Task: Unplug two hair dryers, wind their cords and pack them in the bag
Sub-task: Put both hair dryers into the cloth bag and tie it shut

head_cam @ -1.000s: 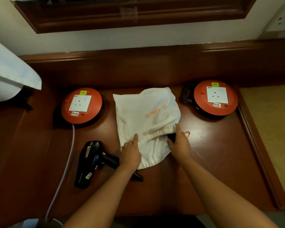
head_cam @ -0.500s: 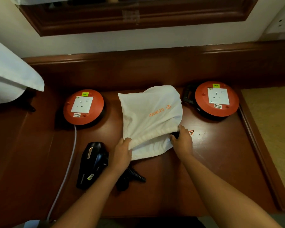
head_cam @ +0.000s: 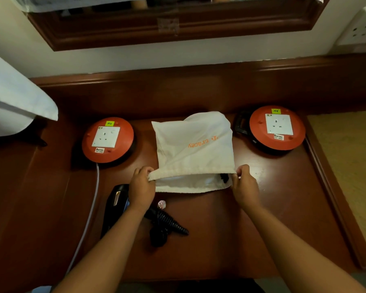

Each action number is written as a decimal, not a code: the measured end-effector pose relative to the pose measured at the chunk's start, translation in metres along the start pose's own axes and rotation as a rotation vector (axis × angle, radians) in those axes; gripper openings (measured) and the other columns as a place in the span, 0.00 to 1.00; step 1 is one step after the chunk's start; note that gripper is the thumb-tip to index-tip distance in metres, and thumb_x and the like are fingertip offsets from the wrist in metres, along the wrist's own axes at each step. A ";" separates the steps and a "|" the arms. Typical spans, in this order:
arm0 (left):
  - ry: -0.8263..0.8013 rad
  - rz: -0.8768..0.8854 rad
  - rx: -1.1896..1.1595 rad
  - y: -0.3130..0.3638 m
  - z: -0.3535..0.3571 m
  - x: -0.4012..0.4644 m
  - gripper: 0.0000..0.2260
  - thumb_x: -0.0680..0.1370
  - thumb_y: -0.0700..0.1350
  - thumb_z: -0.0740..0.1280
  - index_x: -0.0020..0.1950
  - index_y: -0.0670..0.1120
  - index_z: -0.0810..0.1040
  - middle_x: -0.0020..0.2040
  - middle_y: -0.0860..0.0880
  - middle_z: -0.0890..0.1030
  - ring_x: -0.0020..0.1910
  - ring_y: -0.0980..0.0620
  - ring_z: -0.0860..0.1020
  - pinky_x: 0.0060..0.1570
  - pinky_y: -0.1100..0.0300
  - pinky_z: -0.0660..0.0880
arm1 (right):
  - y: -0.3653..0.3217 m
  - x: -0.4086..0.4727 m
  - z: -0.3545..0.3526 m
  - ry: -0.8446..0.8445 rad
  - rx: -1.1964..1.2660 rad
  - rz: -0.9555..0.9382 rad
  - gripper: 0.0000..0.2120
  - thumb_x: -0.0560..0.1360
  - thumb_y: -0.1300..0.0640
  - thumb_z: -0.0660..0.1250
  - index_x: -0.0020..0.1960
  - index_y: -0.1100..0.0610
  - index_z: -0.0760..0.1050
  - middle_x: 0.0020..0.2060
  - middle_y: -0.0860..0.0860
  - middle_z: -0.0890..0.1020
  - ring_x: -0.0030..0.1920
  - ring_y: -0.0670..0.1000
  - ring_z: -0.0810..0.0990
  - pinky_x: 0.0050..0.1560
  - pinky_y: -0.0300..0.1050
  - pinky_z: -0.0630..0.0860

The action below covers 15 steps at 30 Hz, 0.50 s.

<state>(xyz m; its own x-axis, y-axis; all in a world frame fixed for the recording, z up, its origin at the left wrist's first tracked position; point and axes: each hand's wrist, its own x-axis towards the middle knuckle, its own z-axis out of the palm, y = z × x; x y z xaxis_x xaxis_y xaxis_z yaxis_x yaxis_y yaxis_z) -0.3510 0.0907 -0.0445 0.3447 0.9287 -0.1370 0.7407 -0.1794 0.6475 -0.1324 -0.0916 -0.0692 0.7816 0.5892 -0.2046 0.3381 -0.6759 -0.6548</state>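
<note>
A white cloth bag [head_cam: 193, 144] with orange lettering lies on the wooden desk [head_cam: 273, 197], its mouth facing me. My left hand [head_cam: 141, 188] pinches the left end of the upper hem, and my right hand [head_cam: 244, 185] pinches the right end, holding the mouth stretched open. Something black [head_cam: 224, 177] shows just inside the bag's right corner. A black hair dryer [head_cam: 116, 203] lies on the desk under my left forearm, with its coiled black cord [head_cam: 167, 226] bunched beside it.
Two orange round extension reels with white sockets stand behind: one at the left [head_cam: 107, 139] with a white cable [head_cam: 89, 212] running toward me, one at the right [head_cam: 277, 127]. A white cloth [head_cam: 13, 102] hangs at far left. A wall socket [head_cam: 359, 28] is at top right.
Both hands shifted from the bag's lower hem to the two ends of the upper hem and pulled them apart, opening the mouth wide. The hair dryer's cord is now uncovered.
</note>
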 end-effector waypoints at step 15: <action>-0.143 -0.007 -0.080 -0.015 -0.038 -0.044 0.16 0.75 0.36 0.67 0.63 0.41 0.73 0.51 0.45 0.80 0.45 0.51 0.74 0.43 0.61 0.68 | -0.010 -0.058 -0.033 0.093 0.006 -0.058 0.07 0.78 0.64 0.61 0.55 0.60 0.70 0.36 0.50 0.75 0.36 0.49 0.74 0.31 0.41 0.65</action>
<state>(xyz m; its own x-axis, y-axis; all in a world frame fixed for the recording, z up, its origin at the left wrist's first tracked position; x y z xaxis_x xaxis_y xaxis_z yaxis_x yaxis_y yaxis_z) -0.3991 0.0655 -0.0192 0.4225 0.8732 -0.2428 0.6969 -0.1418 0.7030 -0.1642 -0.1333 -0.0268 0.8059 0.5839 -0.0981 0.3818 -0.6391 -0.6677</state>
